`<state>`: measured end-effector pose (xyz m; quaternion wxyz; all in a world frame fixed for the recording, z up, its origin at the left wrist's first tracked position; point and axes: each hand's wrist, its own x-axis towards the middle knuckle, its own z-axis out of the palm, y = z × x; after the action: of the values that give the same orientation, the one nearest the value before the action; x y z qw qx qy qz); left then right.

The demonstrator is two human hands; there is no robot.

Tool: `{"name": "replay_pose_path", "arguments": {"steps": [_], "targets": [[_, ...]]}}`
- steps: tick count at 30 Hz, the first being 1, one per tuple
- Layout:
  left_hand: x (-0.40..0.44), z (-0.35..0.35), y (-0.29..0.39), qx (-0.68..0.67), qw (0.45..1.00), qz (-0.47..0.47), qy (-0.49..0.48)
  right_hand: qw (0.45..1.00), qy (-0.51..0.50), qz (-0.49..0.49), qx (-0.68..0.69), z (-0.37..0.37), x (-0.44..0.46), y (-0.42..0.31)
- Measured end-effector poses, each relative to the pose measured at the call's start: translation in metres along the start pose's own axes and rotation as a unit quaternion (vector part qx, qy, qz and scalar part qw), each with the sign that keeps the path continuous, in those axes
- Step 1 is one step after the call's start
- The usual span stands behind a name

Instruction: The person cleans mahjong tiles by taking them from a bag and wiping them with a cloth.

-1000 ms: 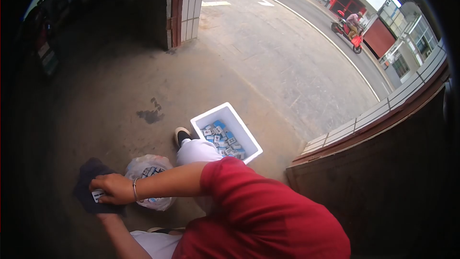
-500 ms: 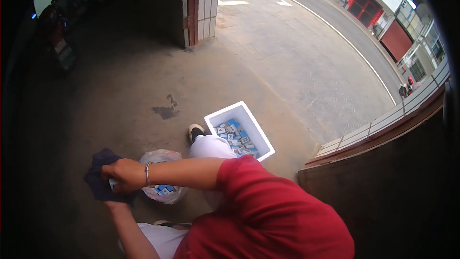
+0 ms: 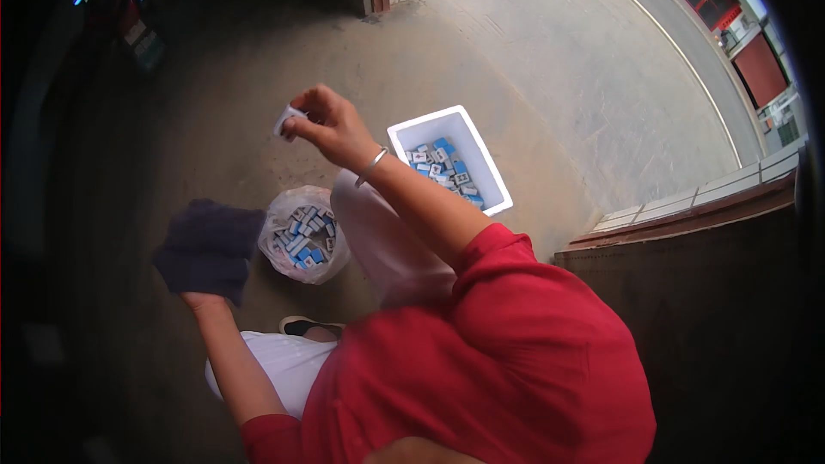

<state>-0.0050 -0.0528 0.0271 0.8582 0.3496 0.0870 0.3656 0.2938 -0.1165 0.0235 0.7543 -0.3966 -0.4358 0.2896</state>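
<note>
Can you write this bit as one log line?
Right hand: holds tile | Left hand: mostly under dark cloth | Tiles: inside plastic bag and white box

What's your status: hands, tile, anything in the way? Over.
Right hand pinching one tile, clear of bag and box. Left hand mostly hidden under cloth, grip unclear. Knee between bag and box.

In the upper middle of the frame, the right hand (image 3: 333, 127) pinches a white tile (image 3: 285, 121). At left, a dark cloth (image 3: 210, 245) hides most of the left hand (image 3: 202, 300). A bag (image 3: 295, 198) of blue-and-white tiles (image 3: 301, 239) stands left of centre, a tile-filled box (image 3: 474, 148) right of it.
</note>
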Motion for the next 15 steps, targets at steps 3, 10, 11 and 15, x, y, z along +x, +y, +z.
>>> {"name": "replay_pose_path", "arguments": {"steps": [3,10,11,15], "targets": [[-0.013,-0.008,0.005,-0.020,0.994,-0.007,-0.108,0.963,0.104,0.092,-0.230,-0.112,-0.021,0.029],[-0.052,-0.003,0.021,0.071,0.996,0.037,0.035,0.748,0.148,0.359,-0.539,-0.277,-0.189,0.098],[-0.056,-0.005,0.023,0.056,0.994,0.042,0.085,0.730,0.151,0.372,-0.553,-0.284,-0.207,0.105],[-0.059,-0.009,0.034,0.049,0.994,0.033,0.091,0.719,0.145,0.411,-0.541,-0.287,-0.234,0.111]]}}
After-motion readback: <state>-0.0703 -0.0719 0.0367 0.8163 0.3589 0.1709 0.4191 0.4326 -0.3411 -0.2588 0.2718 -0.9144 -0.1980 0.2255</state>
